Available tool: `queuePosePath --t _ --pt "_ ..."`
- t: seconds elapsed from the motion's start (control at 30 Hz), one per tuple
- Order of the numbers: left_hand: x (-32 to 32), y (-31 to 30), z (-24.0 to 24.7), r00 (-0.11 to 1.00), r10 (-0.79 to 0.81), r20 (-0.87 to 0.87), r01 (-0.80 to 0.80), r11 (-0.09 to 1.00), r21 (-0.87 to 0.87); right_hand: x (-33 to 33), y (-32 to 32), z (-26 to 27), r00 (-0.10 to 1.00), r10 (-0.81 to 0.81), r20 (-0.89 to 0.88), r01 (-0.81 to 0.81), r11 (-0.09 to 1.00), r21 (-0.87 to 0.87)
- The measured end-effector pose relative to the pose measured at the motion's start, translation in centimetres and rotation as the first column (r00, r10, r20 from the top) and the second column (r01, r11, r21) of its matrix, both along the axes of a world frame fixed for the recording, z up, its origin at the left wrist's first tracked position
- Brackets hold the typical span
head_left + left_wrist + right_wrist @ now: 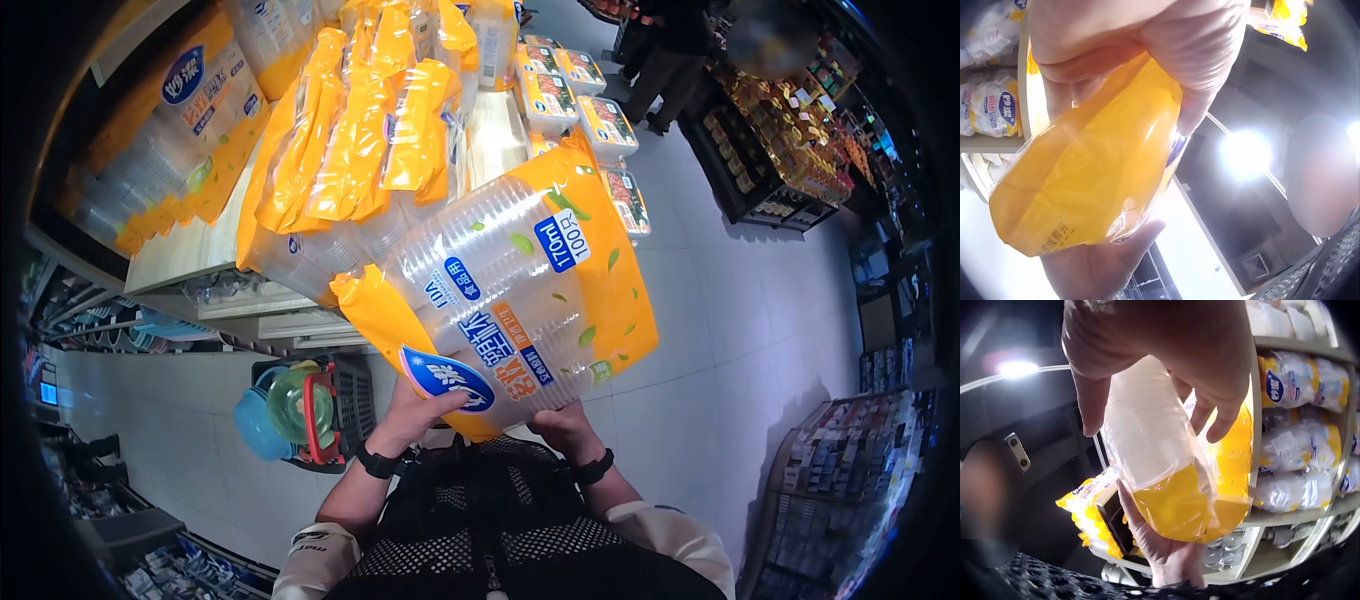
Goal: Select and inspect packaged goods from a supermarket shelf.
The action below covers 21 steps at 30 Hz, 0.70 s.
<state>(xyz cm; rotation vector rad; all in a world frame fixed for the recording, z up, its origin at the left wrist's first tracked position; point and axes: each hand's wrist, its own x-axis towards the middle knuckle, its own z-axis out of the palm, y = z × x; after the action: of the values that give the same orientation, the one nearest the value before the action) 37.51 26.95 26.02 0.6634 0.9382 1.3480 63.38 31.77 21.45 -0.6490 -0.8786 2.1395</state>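
A clear and orange bag of stacked plastic cups [500, 290], marked 170ml, is held tilted in front of the chest. My left hand [415, 412] grips its lower left corner, thumb over the blue logo. At the lower edge, my right hand [568, 430] holds the bag, its fingers mostly hidden beneath. The left wrist view has the left hand [1141, 37] curled round the orange end of the bag [1091, 175]. In the right wrist view, the right hand [1166, 344] has thumb and fingers on either side of the bag [1154, 431].
Similar orange bags [350, 130] lie on the shelf ahead, beside stacked clear boxes [548, 98]. A basket [355, 400] with a blue bowl [262, 425] and a green bowl [300, 402] stands on the floor at left. A person [670, 60] is at the upper right, near a display stand [750, 170].
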Motion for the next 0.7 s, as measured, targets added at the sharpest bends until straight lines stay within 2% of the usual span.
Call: queuePosePath --t 0.07,0.1,0.17,0.23,0.3,0.33,0.4,0.43,0.5,0.53,0.6,0.7 --pt "-0.7 -0.2 0.6 0.999 -0.004 -0.054 0.005 1.000 0.023 1.5 0.4 -1.3 0.981 0.121 0.152 -0.138 0.984 0.112" --pt "-1.1 -0.4 1.1 0.994 -0.002 -0.107 0.007 0.999 0.045 2.5 0.6 -2.5 0.981 0.119 0.151 -0.137 0.984 0.113" --pt "-2.1 -0.3 1.9 0.992 -0.009 -0.125 0.017 0.998 0.059 4.4 0.9 -4.9 0.983 0.067 -0.173 -0.079 0.995 -0.063" --pt "-3.3 -0.6 2.0 0.986 -0.039 -0.161 0.053 0.995 0.082 4.8 2.0 -3.0 0.984 0.024 -0.177 -0.025 1.000 -0.009" --pt "-4.2 -1.0 2.3 0.983 -0.030 -0.180 0.040 0.998 0.052 6.1 2.9 -2.4 0.973 -0.098 -0.207 0.082 0.993 -0.082" --pt "-4.6 -1.0 2.7 0.988 -0.010 -0.153 0.015 1.000 0.027 5.8 3.4 -1.0 0.973 -0.096 -0.208 0.080 0.993 -0.085" --pt "-5.4 -1.1 2.9 0.988 0.004 -0.155 -0.008 1.000 -0.024 5.3 4.6 1.8 0.972 -0.120 -0.204 0.136 0.989 0.065" --pt "-5.8 -1.0 2.9 0.988 0.004 -0.157 -0.008 1.000 -0.026 5.1 5.2 2.6 0.971 -0.120 -0.206 0.135 0.989 0.063" --pt "-6.2 -1.0 3.0 0.970 -0.033 -0.239 0.026 0.999 -0.032 4.8 6.0 3.8 0.985 -0.171 0.018 0.164 0.964 0.210" --pt "-6.3 -1.1 3.1 0.970 -0.036 -0.240 0.029 0.999 -0.033 4.6 6.4 4.0 0.985 -0.174 0.016 0.167 0.964 0.209" --pt "-6.4 -1.0 3.5 0.943 -0.106 -0.316 0.087 0.993 -0.074 4.1 7.1 4.4 0.973 -0.158 0.170 0.093 0.937 0.338" --pt "-5.7 -1.2 3.8 0.936 -0.149 -0.318 0.131 0.988 -0.078 2.6 6.7 4.8 0.974 -0.148 0.170 0.084 0.939 0.333"
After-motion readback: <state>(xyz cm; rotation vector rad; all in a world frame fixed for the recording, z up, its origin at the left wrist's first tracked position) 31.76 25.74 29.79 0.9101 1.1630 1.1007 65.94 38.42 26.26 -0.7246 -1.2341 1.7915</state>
